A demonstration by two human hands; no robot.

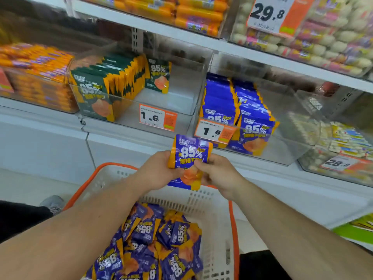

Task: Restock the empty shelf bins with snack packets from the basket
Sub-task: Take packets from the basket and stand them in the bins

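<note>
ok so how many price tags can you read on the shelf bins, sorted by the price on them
white and orange price tags reading 1.6: 2
price tag reading 29.8: 1
price tag reading 28.8: 1
total: 4
A cut-off tag at the far left edge is unreadable, so not counted.

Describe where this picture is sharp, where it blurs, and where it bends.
Head view: the purple packet held by both hands, left hand and right hand, reads sharp; the upper shelf goods smear at the edges; shelf lines bow from the wide lens; lighting is even.
</note>
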